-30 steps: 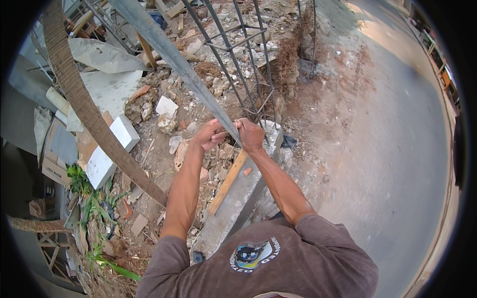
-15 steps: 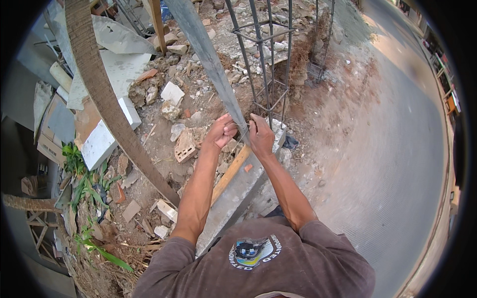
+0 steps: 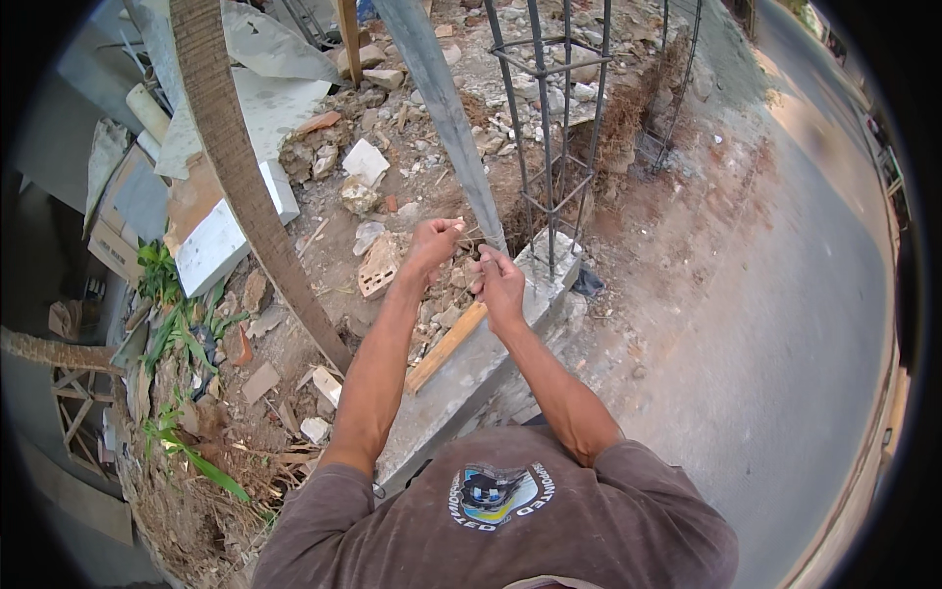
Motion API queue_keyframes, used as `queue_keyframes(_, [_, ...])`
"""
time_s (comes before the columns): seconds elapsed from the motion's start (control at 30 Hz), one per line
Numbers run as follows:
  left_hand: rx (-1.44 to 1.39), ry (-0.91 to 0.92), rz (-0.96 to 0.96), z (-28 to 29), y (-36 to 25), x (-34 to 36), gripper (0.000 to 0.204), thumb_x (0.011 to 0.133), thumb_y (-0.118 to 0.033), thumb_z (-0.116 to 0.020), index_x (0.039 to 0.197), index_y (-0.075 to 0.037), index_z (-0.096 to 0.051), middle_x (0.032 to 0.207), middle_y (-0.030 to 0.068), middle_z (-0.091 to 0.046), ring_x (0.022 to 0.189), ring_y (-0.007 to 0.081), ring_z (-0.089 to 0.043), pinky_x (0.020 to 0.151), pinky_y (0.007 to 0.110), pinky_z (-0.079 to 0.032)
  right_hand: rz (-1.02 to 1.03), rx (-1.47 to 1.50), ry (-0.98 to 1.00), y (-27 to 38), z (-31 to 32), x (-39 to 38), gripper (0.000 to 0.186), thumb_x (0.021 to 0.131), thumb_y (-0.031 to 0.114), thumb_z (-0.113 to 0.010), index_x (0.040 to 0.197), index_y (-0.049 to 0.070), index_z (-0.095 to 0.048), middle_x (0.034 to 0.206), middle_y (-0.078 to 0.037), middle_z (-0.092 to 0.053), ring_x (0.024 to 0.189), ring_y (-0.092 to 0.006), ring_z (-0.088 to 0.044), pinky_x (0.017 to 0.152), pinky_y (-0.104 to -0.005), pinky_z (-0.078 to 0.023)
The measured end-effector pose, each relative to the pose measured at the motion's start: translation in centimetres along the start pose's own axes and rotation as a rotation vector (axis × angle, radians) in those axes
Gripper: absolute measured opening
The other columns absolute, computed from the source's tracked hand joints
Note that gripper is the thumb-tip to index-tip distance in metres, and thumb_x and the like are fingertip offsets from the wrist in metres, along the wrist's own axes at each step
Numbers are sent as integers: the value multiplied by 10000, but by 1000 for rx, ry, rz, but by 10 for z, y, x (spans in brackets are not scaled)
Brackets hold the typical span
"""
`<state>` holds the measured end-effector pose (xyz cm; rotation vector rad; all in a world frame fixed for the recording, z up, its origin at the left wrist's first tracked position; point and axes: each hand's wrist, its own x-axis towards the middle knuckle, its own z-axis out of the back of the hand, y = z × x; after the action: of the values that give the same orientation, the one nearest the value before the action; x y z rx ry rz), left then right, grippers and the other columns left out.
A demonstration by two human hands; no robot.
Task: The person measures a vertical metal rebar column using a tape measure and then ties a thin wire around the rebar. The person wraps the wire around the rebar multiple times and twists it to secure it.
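Note:
My left hand (image 3: pixel 435 247) is closed in a pinch to the left of a weathered grey wooden post (image 3: pixel 446 123). It grips a thin pale strand (image 3: pixel 475 237); whether this is wire or string I cannot tell. Close to the post's lower end, my right hand (image 3: pixel 502 290) has its fingers bent together on the same strand. Both forearms reach over a concrete beam (image 3: pixel 446 417), along which lies a yellowish wooden strip (image 3: pixel 446 348). The post's foot is partly hidden behind my right hand.
A rebar cage (image 3: pixel 549 128) rises from the beam's far end. Brown wooden planks (image 3: pixel 235 167) lean on the left, among rubble, a broken hollow brick (image 3: pixel 381 265), a white block (image 3: pixel 213 247) and green plants (image 3: pixel 182 329). A paved road (image 3: pixel 785 344) runs along the right.
My hands have moved apart from the post's face, the right one lower and nearer to me. The strand now stretches between them. The whole view has shifted slightly.

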<state>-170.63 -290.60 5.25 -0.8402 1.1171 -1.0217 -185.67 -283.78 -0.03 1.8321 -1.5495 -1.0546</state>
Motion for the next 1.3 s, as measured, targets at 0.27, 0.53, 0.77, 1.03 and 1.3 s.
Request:
queue_keyframes(0.27, [106, -94, 4, 22, 10, -22, 118, 982, -125, -690, 968, -10, -711, 704, -46, -581, 574, 41, -458, 497, 249, -347, -335, 487, 4, 10, -25, 19, 282, 1037, 218, -644, 1300, 125, -609, 876, 8, -671, 612, -69, -533, 477, -214, -413])
queue_keyframes(0.53, [244, -14, -40, 21, 1, -39, 119, 979, -112, -690, 922, -12, -719, 743, -27, -632, 607, 47, -503, 525, 258, -393, -328, 452, -8, 8, -35, 28, 114, 1026, 209, -661, 1050, 139, -574, 777, 23, -571, 569, -91, -522, 455, -225, -396])
queue_keyframes(0.77, [273, -32, -35, 26, -19, -54, 223, 966, -241, -741, 964, -18, -733, 756, -29, -636, 610, 52, -508, 530, 257, -401, -339, 350, 45, 20, -21, 14, 96, 1047, 197, -604, 1110, 141, -558, 773, 27, -542, 584, -88, -502, 472, -240, -390])
queue_keyframes(1.03, [587, -107, -433, 17, -25, -67, 393, 874, -373, -821, 1025, -15, -762, 775, 29, -707, 629, 111, -586, 605, 324, -487, -306, 12, 159, 35, 20, -24, 118, 1042, 204, -613, 1064, 96, -573, 776, 23, -560, 555, -59, -522, 436, -219, -387])
queue_keyframes(1.3, [522, -211, -296, -18, -25, -43, 268, 893, -255, -739, 858, 11, -752, 634, 58, -656, 593, 142, -591, 581, 362, -466, -247, -61, 241, 36, 43, -27, 143, 1049, 203, -599, 1029, 64, -572, 786, -5, -607, 543, -63, -526, 445, -228, -413])
